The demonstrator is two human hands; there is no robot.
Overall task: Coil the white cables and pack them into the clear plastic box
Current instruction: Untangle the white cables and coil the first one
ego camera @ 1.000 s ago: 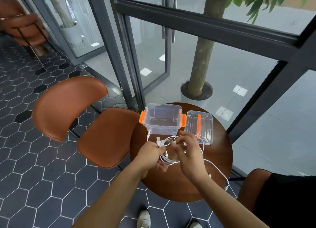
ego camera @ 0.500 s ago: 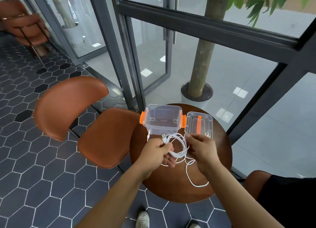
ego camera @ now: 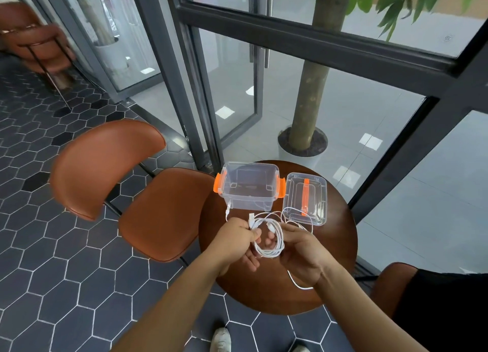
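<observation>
Head camera, looking down over both forearms. Left hand comes in from the lower left, knuckles up, fingers curled tight round the left side of the white cable coil. A flat USB plug sticks up just past those fingers. Right hand comes in from the lower right, wrist bent inward, fingers curled and pinching the right side of the same coil; fingertips of the two hands are near each other across the loop. Whether the thumb of the right hand touches the cable, cannot tell.

Coil: thin, glossy, round-section cord, several loose oval loops held above the table. A slack tail runs out below the right wrist and lies on the wood. Another strand rises beyond the left fingers to a small plug at the box wall.

Clear plastic box: just beyond the fingers, open, rectangular, see-through walls, orange latches at both ends. Lid: clear with an orange handle, flat on the table beyond the right fingers, just beside the box.

Table round, dark brown, smooth. Chair left of the left hand, rust-brown padded seat and curved back. Floor of dark hexagonal tiles with pale grout.
</observation>
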